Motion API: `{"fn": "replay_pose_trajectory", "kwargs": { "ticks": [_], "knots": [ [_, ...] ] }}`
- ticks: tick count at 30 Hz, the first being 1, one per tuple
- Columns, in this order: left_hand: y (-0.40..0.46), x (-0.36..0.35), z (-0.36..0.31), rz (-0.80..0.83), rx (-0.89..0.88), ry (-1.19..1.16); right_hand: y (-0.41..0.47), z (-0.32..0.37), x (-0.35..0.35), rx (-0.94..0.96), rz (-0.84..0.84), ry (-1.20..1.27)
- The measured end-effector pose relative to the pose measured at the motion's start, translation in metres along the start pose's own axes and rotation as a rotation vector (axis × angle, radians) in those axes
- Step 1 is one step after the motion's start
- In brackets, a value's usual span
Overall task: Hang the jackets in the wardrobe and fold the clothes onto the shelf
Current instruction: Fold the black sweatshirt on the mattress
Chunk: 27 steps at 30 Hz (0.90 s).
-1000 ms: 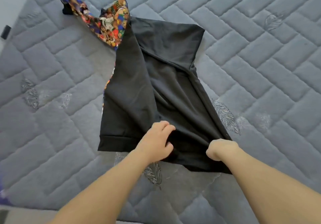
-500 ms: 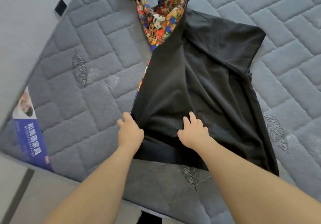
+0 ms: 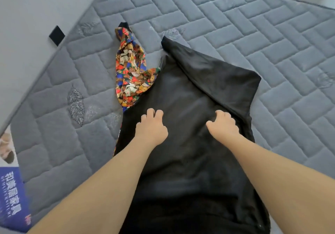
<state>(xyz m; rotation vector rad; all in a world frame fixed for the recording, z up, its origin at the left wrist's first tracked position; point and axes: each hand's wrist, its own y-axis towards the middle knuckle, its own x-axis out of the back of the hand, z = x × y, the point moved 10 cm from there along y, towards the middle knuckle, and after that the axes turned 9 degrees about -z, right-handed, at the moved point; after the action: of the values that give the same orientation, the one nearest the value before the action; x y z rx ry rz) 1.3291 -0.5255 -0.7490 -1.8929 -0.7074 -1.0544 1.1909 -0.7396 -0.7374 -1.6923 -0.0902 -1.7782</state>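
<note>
Fingers (image 3: 152, 113) of the left hand (image 3: 151, 129) curl down onto the black garment (image 3: 183, 143), their tips dug into the cloth near its left edge; whether they have gathered a fold to pinch or only press cannot be told. The right hand (image 3: 223, 125) sits the same way further right, fingers bent and close together, tips on the fabric just beside a thick fold that runs diagonally toward the garment's far corner. Both palms face down.

The black garment lies stretched along the grey quilted mattress (image 3: 253, 34), its near end running out of view under the forearms. A brightly patterned piece of clothing (image 3: 131, 74) lies partly under its left side, the free part trailing off toward the mattress edge.

The step looks like smoothing or gathering the garment for a fold. Several things could spoil it. The diagonal fold on the right is already bulky, so folding over it would probably lock in a lumpy, crooked crease. The patterned piece underneath could drag along if the black cloth is slid or lifted, and the two might end up folded together. The fabric looks soft and loose, so a shallow hold by the fingertips alone could slip, letting one side sag and the edges go out of line
</note>
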Motion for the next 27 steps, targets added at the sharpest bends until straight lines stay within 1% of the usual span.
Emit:
{"fn": "replay_pose_trajectory", "kwargs": {
  "ticks": [2, 4, 6, 8, 10, 12, 13, 14, 15, 16, 17, 19, 20, 21, 22, 23, 24, 26, 27],
  "knots": [
    [0.02, -0.011, -0.022, 0.033, -0.071, 0.05, 0.03, -0.015, 0.012, 0.003, -0.087, -0.051],
    [0.037, -0.024, -0.038, 0.059, -0.09, 0.07, 0.056, -0.026, 0.018, 0.041, -0.163, -0.131],
    [0.048, -0.043, -0.05, 0.106, -0.076, 0.032, 0.083, -0.03, 0.019, 0.087, -0.22, -0.222],
    [0.048, -0.068, -0.058, 0.195, -0.05, 0.008, 0.108, -0.032, 0.016, 0.124, -0.234, -0.329],
    [0.045, -0.09, -0.061, 0.262, -0.026, 0.111, 0.127, -0.032, 0.015, 0.177, -0.257, -0.444],
    [0.049, -0.092, -0.066, 0.221, 0.019, 0.185, 0.139, -0.028, 0.019, 0.302, -0.331, -0.482],
    [0.055, -0.087, -0.071, 0.179, 0.047, 0.169, 0.141, -0.029, 0.025, 0.35, -0.378, -0.424],
    [0.062, -0.08, -0.078, 0.14, 0.078, 0.12, 0.143, -0.036, 0.034, 0.351, -0.411, -0.294],
    [0.071, -0.072, -0.087, 0.107, 0.113, 0.042, 0.146, -0.053, 0.045, 0.289, -0.43, -0.13],
    [0.083, -0.065, -0.099, 0.081, 0.151, -0.061, 0.149, -0.078, 0.055, 0.181, -0.432, 0.044],
    [0.095, -0.056, -0.113, 0.063, 0.2, -0.201, 0.151, -0.109, 0.064, 0.052, -0.43, 0.206],
    [0.117, -0.041, -0.155, 0.073, 0.323, -0.607, 0.146, -0.177, 0.077, -0.186, -0.431, 0.433],
    [0.127, -0.038, -0.186, 0.115, 0.369, -0.816, 0.14, -0.21, 0.082, -0.254, -0.429, 0.479],
    [0.135, -0.037, -0.22, 0.173, 0.39, -0.976, 0.135, -0.238, 0.085, -0.28, -0.42, 0.496],
    [0.14, -0.038, -0.257, 0.239, 0.39, -1.069, 0.128, -0.262, 0.087, -0.279, -0.403, 0.502],
    [0.144, -0.04, -0.295, 0.279, 0.373, -1.102, 0.122, -0.282, 0.087, -0.271, -0.381, 0.492],
    [0.144, -0.043, -0.327, 0.295, 0.367, -1.085, 0.117, -0.301, 0.081, -0.268, -0.348, 0.469],
    [0.149, -0.06, -0.372, 0.237, 0.413, -1.036, 0.112, -0.33, 0.056, -0.305, -0.229, 0.483],
    [0.15, -0.073, -0.389, 0.199, 0.449, -1.029, 0.11, -0.342, 0.037, -0.351, -0.142, 0.561]
  ]
}}
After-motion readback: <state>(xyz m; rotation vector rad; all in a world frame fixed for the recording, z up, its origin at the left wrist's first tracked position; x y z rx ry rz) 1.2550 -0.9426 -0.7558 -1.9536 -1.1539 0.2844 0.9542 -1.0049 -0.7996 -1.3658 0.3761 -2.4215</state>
